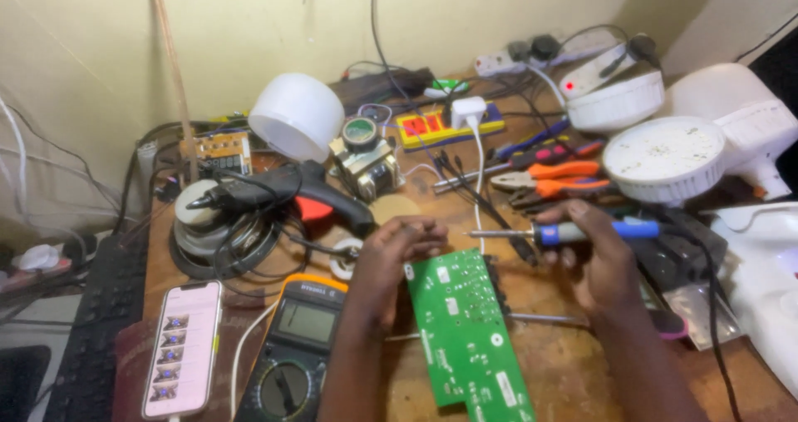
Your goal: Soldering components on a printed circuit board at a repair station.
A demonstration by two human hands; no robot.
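While a cluttered wooden workbench point(573, 364) fills the view from above, two bare hands work at its centre. The left hand point(391, 260) curls its fingers over the top edge of a flat green printed circuit board point(465, 330), which lies on the bench just in front of the person, angled toward the lower right. The right hand point(594, 260) is closed around the blue-handled soldering iron point(573, 232), its metal tip pointing left, above the board's upper edge; whether the tip touches anything is hard to tell.

Thin, stiff and light, the board would probably crack or shed parts if flexed, so its bare edges look like the safest hold.

Nearby sit a yellow-and-black digital multimeter point(295, 347), a white smartphone point(183, 347), a black glue gun point(299, 193), orange-handled pliers point(553, 181) and white round lamp housings point(665, 156).
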